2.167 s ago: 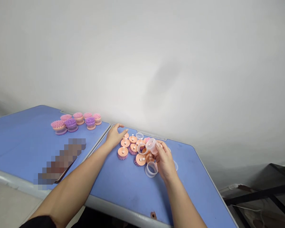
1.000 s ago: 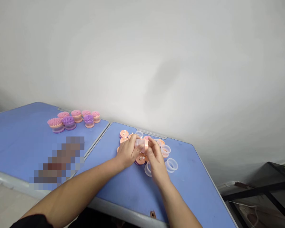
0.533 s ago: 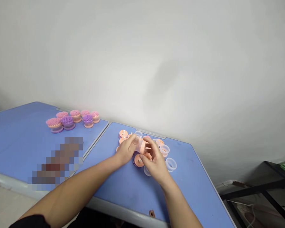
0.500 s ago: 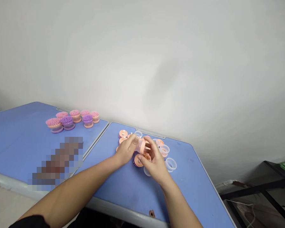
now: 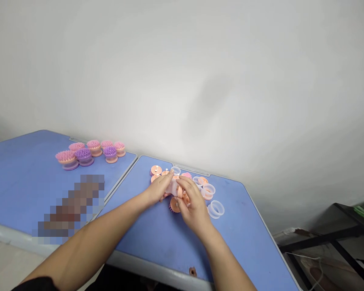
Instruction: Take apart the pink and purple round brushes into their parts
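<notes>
A pale wall [image 5: 109, 72] backs two blue tables [image 5: 236, 234]. Pink and purple bristle brushes [image 5: 83, 154] stand on the left one. Over the right one, near a peach brush head [image 5: 174, 205], the left hand [image 5: 156, 190] grasps a translucent collar [image 5: 172, 188]; the right hand [image 5: 197, 206] pinches its peach end [image 5: 179, 191].

Single head-worn view, directed forward and down at close range; left hand [image 5: 157, 188] and right hand [image 5: 194, 207] lie toward six o'clock of centre, tabletop [image 5: 157, 238] beneath, wall [image 5: 170, 81] toward twelve.
</notes>
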A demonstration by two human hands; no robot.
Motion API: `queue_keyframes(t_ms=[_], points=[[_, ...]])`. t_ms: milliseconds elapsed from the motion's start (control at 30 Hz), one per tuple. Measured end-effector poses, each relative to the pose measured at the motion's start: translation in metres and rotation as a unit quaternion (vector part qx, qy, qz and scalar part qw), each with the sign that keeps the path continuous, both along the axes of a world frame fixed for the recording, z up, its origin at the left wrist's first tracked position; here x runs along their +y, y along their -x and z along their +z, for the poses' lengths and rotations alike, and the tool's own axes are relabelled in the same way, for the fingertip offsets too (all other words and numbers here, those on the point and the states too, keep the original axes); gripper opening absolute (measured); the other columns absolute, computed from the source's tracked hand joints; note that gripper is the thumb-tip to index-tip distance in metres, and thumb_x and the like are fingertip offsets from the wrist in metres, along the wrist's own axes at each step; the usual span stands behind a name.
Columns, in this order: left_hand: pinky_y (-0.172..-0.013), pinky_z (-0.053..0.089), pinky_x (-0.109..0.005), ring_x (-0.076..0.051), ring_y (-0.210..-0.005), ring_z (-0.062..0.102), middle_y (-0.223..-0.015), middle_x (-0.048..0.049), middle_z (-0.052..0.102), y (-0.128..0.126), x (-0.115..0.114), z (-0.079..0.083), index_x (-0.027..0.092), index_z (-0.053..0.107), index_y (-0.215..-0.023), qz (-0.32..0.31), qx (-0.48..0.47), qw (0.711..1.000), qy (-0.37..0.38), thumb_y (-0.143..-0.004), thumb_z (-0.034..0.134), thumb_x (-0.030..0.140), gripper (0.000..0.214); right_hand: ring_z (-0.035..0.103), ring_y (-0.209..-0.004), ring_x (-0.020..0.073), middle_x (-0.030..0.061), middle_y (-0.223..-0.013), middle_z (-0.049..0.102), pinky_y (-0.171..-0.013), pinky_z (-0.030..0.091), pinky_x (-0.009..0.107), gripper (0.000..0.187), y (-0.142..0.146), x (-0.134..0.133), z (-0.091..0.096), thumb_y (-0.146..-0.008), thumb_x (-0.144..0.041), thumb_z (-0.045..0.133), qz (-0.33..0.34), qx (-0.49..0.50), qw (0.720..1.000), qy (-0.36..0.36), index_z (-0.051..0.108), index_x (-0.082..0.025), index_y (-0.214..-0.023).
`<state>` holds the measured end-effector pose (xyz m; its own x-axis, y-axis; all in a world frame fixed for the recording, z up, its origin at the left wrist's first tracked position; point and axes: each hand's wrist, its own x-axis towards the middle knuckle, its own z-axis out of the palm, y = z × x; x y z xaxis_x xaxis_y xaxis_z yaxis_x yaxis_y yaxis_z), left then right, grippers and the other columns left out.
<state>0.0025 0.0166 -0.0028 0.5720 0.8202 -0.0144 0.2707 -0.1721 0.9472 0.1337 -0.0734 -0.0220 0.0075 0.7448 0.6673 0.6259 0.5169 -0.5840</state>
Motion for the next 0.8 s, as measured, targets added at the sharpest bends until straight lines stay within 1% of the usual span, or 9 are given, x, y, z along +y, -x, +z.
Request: queue_keyframes(t_ms=[67,100,167,233,333,400,467,600,800], points=[[-0.04,0.029,-0.026,-0.011,-0.037,0.033,-0.043,0.0041,0.037,0.002,0.003,0.005,0.022,0.042,-0.059,-0.008,-0.018,0.999,0.045,-0.088,0.017,0.074,0.065,0.054,-0.125,0.0251,0.0098,-0.132,0.06,-0.104,0.044,0.046,0.04,-0.004,0.001,0.001,-0.086,-0.016,0.052,-0.026,0.0,0.999,-0.021,0.057,-0.027,-0.125],[-0.041,0.029,-0.025,-0.011,-0.039,0.034,-0.046,0.0045,0.039,0.005,0.005,0.007,0.022,0.044,-0.063,0.002,-0.035,0.999,0.031,-0.088,0.021,0.074,0.063,0.057,-0.121,0.0253,0.0101,-0.128,0.062,-0.102,0.046,0.046,0.038,-0.009,0.002,0.003,-0.085,-0.02,0.055,-0.057,0.025,0.998,-0.018,0.058,-0.026,-0.122],[-0.047,0.034,-0.023,-0.011,-0.047,0.041,-0.055,0.0051,0.046,0.01,0.01,0.01,0.021,0.048,-0.075,0.028,-0.067,0.997,-0.039,-0.085,0.037,0.071,0.053,0.063,-0.108,0.025,0.0095,-0.117,0.065,-0.093,0.05,0.043,0.036,-0.025,0.004,0.007,-0.081,-0.031,0.063,-0.141,0.112,0.984,0.011,0.057,-0.024,-0.116],[-0.056,0.039,-0.023,-0.013,-0.059,0.049,-0.066,0.0048,0.052,0.018,0.016,0.014,0.02,0.052,-0.088,0.019,-0.049,0.992,-0.113,-0.08,0.054,0.063,0.043,0.066,-0.093,0.0228,0.0077,-0.107,0.067,-0.082,0.053,0.038,0.039,-0.049,0.006,0.01,-0.076,-0.042,0.067,-0.232,0.2,0.95,0.06,0.055,-0.023,-0.107],[-0.066,0.042,-0.024,-0.016,-0.077,0.057,-0.085,0.0022,0.061,0.031,0.024,0.02,0.021,0.058,-0.102,-0.078,0.071,0.976,-0.192,-0.071,0.071,0.046,0.042,0.065,-0.084,0.0211,0.0041,-0.095,0.067,-0.076,0.051,0.033,0.044,-0.091,0.01,0.01,-0.065,-0.05,0.069,-0.389,0.206,0.887,0.142,0.051,-0.023,-0.095],[-0.071,0.042,-0.024,-0.018,-0.087,0.059,-0.096,0.0014,0.064,0.039,0.027,0.027,0.022,0.061,-0.103,-0.156,0.15,0.949,-0.228,-0.068,0.074,0.036,0.04,0.063,-0.083,0.0224,0.0047,-0.089,0.067,-0.074,0.049,0.034,0.039,-0.114,0.013,0.004,-0.063,-0.047,0.067,-0.439,0.194,0.861,0.167,0.048,-0.024,-0.088],[-0.078,0.041,-0.024,-0.019,-0.094,0.06,-0.102,0.0018,0.066,0.044,0.027,0.031,0.023,0.063,-0.102,-0.21,0.199,0.921,-0.262,-0.068,0.073,0.027,0.036,0.062,-0.08,0.0235,0.0045,-0.084,0.066,-0.071,0.047,0.034,0.037,-0.13,0.016,-0.005,-0.06,-0.045,0.068,-0.455,0.184,0.849,0.197,0.046,-0.025,-0.082],[-0.09,0.039,-0.027,-0.021,-0.104,0.059,-0.107,0.0017,0.067,0.042,0.025,0.029,0.025,0.065,-0.105,-0.257,0.258,0.875,-0.319,-0.07,0.07,0.019,0.036,0.062,-0.08,0.0254,0.0049,-0.083,0.067,-0.07,0.047,0.036,0.037,-0.146,0.022,-0.025,-0.057,-0.044,0.07,-0.464,0.162,0.832,0.258,0.045,-0.026,-0.078],[-0.092,0.041,-0.031,-0.022,-0.106,0.059,-0.109,-0.002,0.067,0.032,0.019,0.016,0.023,0.063,-0.103,-0.219,0.301,0.859,-0.352,-0.071,0.067,0.015,0.033,0.067,-0.09,0.0291,0.0115,-0.1,0.07,-0.078,0.051,0.039,0.043,-0.158,0.028,-0.044,-0.059,-0.051,0.068,-0.431,0.147,0.843,0.287,0.051,-0.023,-0.087]])
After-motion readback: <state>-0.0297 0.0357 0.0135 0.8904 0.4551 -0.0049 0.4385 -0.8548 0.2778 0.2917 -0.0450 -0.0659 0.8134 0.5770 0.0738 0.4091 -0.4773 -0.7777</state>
